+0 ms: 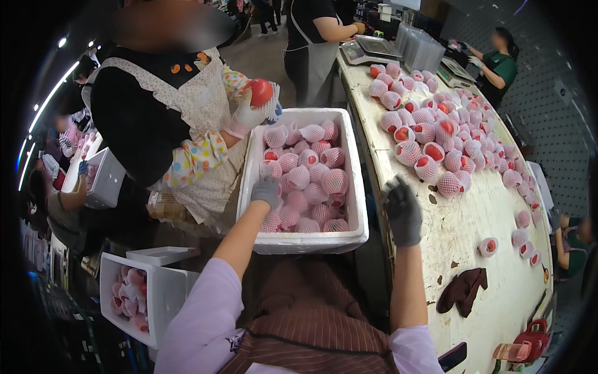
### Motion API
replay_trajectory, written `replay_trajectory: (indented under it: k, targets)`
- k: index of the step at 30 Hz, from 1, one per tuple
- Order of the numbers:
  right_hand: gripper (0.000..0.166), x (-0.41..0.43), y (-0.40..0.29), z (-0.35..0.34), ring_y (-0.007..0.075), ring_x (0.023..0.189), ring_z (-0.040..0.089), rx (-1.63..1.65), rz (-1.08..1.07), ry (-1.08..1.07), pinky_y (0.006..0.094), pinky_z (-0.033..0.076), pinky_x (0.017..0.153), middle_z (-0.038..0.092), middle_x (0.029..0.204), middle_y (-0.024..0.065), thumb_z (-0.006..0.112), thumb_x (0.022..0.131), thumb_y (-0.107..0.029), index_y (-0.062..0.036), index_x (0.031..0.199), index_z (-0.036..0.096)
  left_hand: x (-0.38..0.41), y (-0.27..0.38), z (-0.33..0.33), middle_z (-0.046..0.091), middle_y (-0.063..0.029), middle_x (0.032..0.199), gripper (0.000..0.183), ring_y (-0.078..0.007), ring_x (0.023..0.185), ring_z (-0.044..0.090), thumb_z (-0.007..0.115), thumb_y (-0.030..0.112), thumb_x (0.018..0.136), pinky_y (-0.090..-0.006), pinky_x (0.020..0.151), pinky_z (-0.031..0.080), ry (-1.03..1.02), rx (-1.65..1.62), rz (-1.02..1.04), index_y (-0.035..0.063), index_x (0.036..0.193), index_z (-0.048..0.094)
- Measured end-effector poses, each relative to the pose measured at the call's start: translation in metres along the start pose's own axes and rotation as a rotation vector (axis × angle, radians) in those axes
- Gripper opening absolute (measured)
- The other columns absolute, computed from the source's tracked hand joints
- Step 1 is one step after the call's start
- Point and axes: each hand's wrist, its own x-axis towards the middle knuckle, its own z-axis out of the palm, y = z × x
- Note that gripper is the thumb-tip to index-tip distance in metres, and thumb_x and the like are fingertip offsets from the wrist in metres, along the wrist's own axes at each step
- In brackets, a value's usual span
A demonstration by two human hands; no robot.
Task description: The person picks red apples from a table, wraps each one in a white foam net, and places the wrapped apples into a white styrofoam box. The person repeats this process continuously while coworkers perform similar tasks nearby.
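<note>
My left hand (266, 191), in a grey glove, reaches into a white foam box (302, 241). Its fingers lie against red fruit in pink foam nets (298, 177), which look like tomatoes; whether it grips one is hidden. My right hand (402, 212), gloved the same way, hovers at the near edge of the worktable (460, 229). Nothing shows in it, and its fingers are spread and slightly bent. Beyond it a netted fruit (445, 129) looks blurred above a heap of netted fruit (423, 133) on the tabletop.
Across the box, a co-worker's gloved hand (247, 114) holds a red fruit (260, 91) with a foam net. Scales (373, 49) and clear plastic containers (420, 46) stand far back. A dark cloth (463, 292), phone (452, 357) and red bag (535, 341) lie rightward. Another fruit box (161, 299) sits lower left.
</note>
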Motion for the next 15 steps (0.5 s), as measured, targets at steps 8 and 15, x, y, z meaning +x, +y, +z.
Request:
replay_trajectory:
  k: [8,15]
  targets:
    - [0.034,-0.051,0.055,-0.015,0.0199,0.073,0.056,-0.080,0.258,0.150,0.0320,0.048,0.071,0.057,0.086,0.0097,0.050,0.090,-0.027,0.0003,0.110,0.051,-0.001,0.022,-0.024,0.051,-0.0148,0.113,0.048,-0.0302,0.101,0.052,0.069,0.020,0.067,-0.0372,0.083,0.045,-0.071,0.204,-0.054,0.0081,0.111,0.055]
    - [0.033,-0.071,0.062,-0.006,0.0159,0.078,0.060,-0.343,0.230,0.026,0.0281,0.049,0.073,0.061,0.092,0.0091,0.051,0.091,-0.022,-0.0001,0.115,0.052,-0.018,0.038,-0.049,0.061,-0.0114,0.107,0.051,-0.0261,0.098,0.059,0.070,0.032,0.077,-0.0380,0.087,0.048,-0.143,-1.503,-0.241,0.0060,0.117,0.053]
